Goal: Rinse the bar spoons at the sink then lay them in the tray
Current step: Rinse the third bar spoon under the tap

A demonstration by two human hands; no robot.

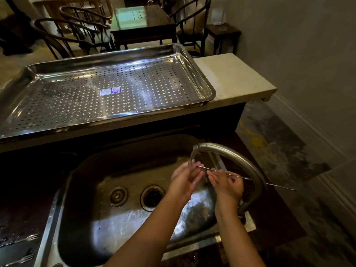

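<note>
The large perforated steel tray (115,87) lies on the pale desk (237,78) behind the steel sink (123,214). Over the basin, under the curved tap (233,158), the right hand (227,186) pinches a thin twisted metal bar spoon (240,177) held level; the left hand (185,177), fingers relaxed, touches its tip.

One bar spoon (244,177), two hands and one perforated tray (200,93). Two forks lie at lower left. The sink (134,218) has two drains.

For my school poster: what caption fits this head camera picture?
Two hands rinse a bar spoon under the running faucet above the sink.
</note>
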